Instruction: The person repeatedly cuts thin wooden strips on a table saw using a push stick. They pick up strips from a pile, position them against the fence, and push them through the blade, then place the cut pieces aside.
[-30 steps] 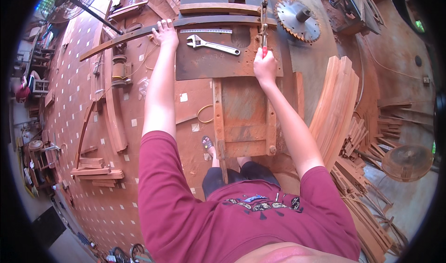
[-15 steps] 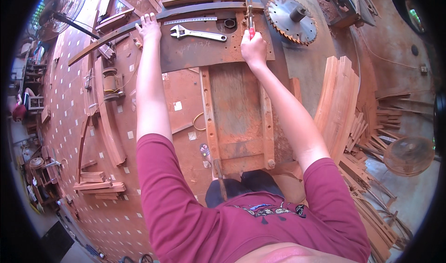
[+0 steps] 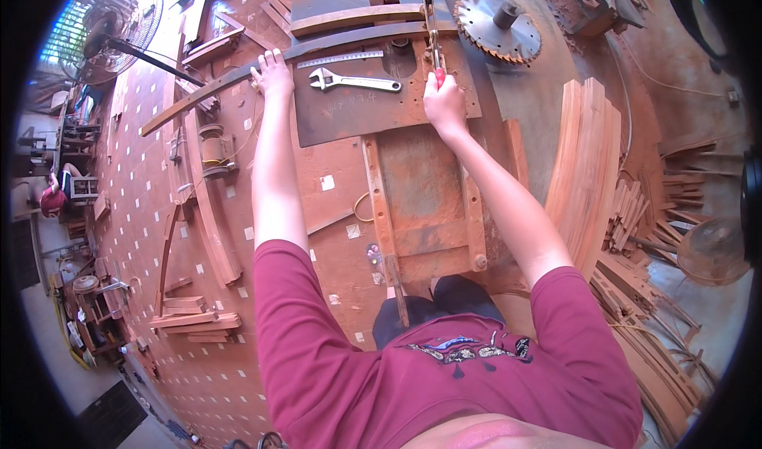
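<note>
My left hand (image 3: 273, 74) lies over a long curved wooden strip (image 3: 333, 40), its fingers bent across the far edge. The strip runs over a dark metal table (image 3: 341, 120), and its left end sticks out past the edge. My right hand (image 3: 444, 102) is closed round the red handle of a metal lever clamp (image 3: 432, 32), whose bar reaches away across the strip. On the table between my hands lie an adjustable wrench (image 3: 355, 81) and a white ruler (image 3: 341, 59). A second, paler curved wooden piece (image 3: 357, 18) sits just beyond the strip.
A toothed circular saw blade (image 3: 496, 30) stands right of the table on a shaft. Stacked curved boards (image 3: 583, 163) are at my right, with scrap wood beyond. A rusty frame (image 3: 432, 239) extends toward my legs. Far left are a standing fan (image 3: 111, 36) and more boards (image 3: 214, 203).
The whole view has shifted, so the scene sits slightly lower and farther right. Both hands keep nearly the same places on the strip and the clamp handle.
</note>
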A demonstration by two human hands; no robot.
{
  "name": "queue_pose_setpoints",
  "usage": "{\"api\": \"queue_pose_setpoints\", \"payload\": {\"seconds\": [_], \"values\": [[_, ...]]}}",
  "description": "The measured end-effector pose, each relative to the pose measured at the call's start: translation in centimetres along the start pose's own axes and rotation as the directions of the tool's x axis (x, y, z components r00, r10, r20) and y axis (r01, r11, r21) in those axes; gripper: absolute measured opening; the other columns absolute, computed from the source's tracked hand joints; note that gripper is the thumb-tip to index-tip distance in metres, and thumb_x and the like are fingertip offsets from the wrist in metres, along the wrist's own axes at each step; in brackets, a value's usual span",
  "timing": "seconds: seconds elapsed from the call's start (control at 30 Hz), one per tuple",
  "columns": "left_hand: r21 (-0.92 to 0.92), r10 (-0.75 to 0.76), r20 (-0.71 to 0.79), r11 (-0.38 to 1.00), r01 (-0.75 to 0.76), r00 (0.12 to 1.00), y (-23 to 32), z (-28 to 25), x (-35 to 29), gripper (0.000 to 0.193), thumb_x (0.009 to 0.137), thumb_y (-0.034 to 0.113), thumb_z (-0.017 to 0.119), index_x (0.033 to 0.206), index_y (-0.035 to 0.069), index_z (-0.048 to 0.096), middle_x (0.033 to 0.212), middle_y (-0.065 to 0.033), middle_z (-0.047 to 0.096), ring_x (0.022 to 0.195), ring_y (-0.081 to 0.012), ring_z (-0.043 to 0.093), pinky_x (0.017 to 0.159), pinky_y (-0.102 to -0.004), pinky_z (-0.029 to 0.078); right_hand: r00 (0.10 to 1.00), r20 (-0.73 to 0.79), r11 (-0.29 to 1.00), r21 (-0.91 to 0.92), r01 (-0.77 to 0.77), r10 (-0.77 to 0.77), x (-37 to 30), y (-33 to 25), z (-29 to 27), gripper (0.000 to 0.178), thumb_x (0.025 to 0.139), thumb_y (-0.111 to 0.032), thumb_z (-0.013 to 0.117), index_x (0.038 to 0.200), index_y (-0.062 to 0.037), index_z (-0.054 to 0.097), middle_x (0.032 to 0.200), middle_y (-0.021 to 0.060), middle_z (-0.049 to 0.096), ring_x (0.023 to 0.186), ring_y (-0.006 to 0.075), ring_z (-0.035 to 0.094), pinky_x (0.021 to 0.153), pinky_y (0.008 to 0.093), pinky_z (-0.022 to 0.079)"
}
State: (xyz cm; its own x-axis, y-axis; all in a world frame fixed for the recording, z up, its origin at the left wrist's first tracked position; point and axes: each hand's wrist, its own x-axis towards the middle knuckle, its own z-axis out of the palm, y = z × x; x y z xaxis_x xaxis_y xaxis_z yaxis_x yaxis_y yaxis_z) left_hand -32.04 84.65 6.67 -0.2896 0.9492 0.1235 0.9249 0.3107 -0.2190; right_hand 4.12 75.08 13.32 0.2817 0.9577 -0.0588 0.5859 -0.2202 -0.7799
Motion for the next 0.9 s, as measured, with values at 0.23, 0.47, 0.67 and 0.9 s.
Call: {"api": "queue_pose_setpoints", "payload": {"seconds": [0.23,0.47,0.67,0.9], "values": [[0.018,0.031,-0.026,0.999,-0.031,0.999,-1.1,-0.8,-6.0,0.066,0.093,0.028,0.06,0.149,0.01,0.03,0.153,-0.0107,0.033,0.146,-0.0294,0.027,0.116,-0.0593,0.024,1.0,-0.016,0.999,0.036,0.012,-0.012,-5.5,2.0,-1.8,0.039,0.098,-0.035,0.053,0.096,0.0028,0.061,0.086,0.0251,0.07,0.084,0.0419,0.069,0.074,0.0501,0.054],[0.012,0.033,0.03,0.999,-0.034,0.999,-1.7,-1.8,-12.6,0.067,0.095,0.032,0.058,0.15,0.009,0.028,0.154,-0.0109,0.032,0.146,-0.0318,0.026,0.117,-0.0601,0.021,0.998,-0.057,0.998,0.046,0.04,-0.037,-11.3,4.7,-3.8,0.038,0.098,-0.036,0.055,0.09,0.0008,0.06,0.075,0.0234,0.068,0.074,0.0428,0.068,0.065,0.051,0.052],[0.033,0.047,0.056,0.998,-0.049,0.997,-2.8,-2.3,-17.5,0.068,0.094,0.031,0.058,0.149,0.008,0.027,0.153,-0.0124,0.03,0.147,-0.0321,0.023,0.117,-0.0607,0.02,0.998,-0.057,0.999,0.006,0.033,-0.033,-15.7,6.4,-5.2,0.04,0.099,-0.037,0.055,0.088,0.0016,0.06,0.075,0.0256,0.066,0.074,0.0438,0.066,0.064,0.0504,0.05],[0.032,0.075,-0.042,0.997,-0.074,0.996,-3.8,-2.0,-22.1,0.066,0.091,0.03,0.059,0.146,0.009,0.029,0.147,-0.0115,0.034,0.144,-0.033,0.026,0.115,-0.0633,0.02,0.996,0.084,0.997,-0.069,-0.014,0.02,-18.0,8.1,-7.5,0.047,0.1,-0.04,0.051,0.086,0.0039,0.058,0.07,0.0222,0.065,0.065,0.0356,0.068,0.061,0.0477,0.052]]}}
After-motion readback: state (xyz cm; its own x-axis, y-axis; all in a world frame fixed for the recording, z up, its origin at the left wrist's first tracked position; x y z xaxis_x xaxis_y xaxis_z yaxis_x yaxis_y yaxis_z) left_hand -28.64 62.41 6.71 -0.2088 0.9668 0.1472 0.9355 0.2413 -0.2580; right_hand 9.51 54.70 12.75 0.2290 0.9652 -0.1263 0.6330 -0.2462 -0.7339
